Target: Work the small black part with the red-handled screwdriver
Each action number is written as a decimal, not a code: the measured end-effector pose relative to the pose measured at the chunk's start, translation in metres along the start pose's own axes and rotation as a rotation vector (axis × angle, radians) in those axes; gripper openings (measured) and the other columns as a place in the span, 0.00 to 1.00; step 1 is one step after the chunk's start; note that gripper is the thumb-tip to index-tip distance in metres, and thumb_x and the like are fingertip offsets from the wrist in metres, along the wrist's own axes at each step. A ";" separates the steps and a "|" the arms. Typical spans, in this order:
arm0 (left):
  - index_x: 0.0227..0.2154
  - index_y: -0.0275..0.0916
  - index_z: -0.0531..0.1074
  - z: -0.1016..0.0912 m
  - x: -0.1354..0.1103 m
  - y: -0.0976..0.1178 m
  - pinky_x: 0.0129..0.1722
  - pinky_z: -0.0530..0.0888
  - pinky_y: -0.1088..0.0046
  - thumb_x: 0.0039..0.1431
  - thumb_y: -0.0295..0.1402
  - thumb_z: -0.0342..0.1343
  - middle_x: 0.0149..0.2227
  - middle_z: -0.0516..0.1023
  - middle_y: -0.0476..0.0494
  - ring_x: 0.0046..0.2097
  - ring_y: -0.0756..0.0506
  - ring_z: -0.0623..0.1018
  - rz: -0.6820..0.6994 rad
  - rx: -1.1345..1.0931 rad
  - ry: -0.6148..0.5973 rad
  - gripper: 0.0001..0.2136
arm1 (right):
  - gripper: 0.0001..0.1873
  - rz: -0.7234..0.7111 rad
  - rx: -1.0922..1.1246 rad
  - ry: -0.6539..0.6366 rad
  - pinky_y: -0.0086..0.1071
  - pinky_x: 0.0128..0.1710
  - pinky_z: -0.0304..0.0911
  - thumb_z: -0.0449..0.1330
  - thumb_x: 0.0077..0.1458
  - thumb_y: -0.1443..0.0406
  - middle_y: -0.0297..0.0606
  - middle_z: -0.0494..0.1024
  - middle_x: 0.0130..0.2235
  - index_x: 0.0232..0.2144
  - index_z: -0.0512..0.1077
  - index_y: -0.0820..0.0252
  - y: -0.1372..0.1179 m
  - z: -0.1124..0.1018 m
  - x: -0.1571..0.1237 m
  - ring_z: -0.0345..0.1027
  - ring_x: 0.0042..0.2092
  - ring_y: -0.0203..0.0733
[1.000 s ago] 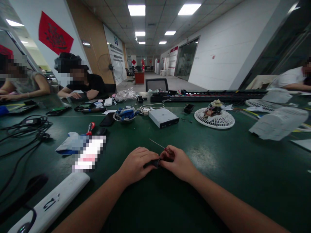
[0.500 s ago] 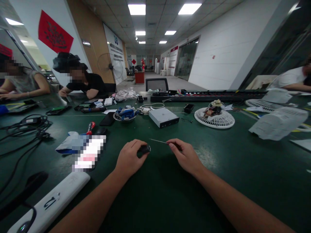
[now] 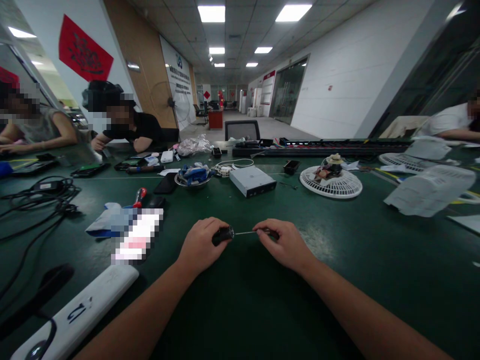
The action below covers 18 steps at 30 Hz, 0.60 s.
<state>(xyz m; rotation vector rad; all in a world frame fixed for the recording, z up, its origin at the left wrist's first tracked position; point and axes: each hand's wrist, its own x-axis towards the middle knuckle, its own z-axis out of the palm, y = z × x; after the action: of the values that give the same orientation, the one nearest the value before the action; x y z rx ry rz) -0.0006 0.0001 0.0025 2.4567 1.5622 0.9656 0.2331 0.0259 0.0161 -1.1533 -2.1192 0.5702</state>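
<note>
My left hand point(image 3: 202, 243) is closed around a small black cylindrical part point(image 3: 224, 234), its round end turned to the right. Between the fingers of my right hand point(image 3: 283, 244) is a screwdriver point(image 3: 245, 232) with a thin metal shaft; most of its dark handle is hidden in the palm. The shaft points left, and its tip meets the round end of the black part. Both hands are held over the green table point(image 3: 240, 300). I cannot make out what sits inside the part's end.
Ahead lie a grey disc drive point(image 3: 252, 180), a bowl of blue cloth point(image 3: 193, 175) and a white fan grille point(image 3: 330, 182). To the left are a red-handled tool point(image 3: 140, 197), a white power strip point(image 3: 86, 305) and black cables point(image 3: 41, 200). Other people sit at the far left and right.
The screwdriver has come down and straightened, so its tip now reaches the black part's end. My left hand has turned the part slightly, showing more of it.
</note>
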 end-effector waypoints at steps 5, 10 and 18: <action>0.41 0.42 0.72 -0.001 0.000 0.001 0.44 0.71 0.62 0.53 0.28 0.62 0.41 0.77 0.47 0.43 0.43 0.75 0.040 -0.020 -0.010 0.13 | 0.12 0.068 0.096 0.042 0.31 0.27 0.60 0.54 0.58 0.62 0.36 0.77 0.28 0.35 0.77 0.59 0.001 0.001 -0.001 0.68 0.27 0.39; 0.41 0.42 0.72 -0.002 0.000 0.002 0.43 0.71 0.61 0.54 0.28 0.62 0.41 0.77 0.46 0.43 0.42 0.75 0.035 -0.011 -0.006 0.12 | 0.11 0.041 0.047 0.010 0.31 0.28 0.60 0.54 0.57 0.63 0.35 0.77 0.27 0.32 0.77 0.58 0.000 -0.001 -0.001 0.69 0.27 0.39; 0.42 0.42 0.72 0.000 0.000 0.001 0.44 0.71 0.61 0.53 0.26 0.62 0.42 0.77 0.47 0.44 0.43 0.74 0.063 -0.009 -0.005 0.13 | 0.13 0.014 -0.005 -0.033 0.30 0.26 0.57 0.53 0.59 0.63 0.33 0.76 0.24 0.31 0.77 0.59 -0.001 -0.005 -0.001 0.66 0.25 0.38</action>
<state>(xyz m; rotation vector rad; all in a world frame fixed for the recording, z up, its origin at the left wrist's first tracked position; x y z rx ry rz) 0.0005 -0.0009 0.0028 2.5143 1.4846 0.9718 0.2365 0.0249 0.0195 -1.1693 -2.1431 0.5949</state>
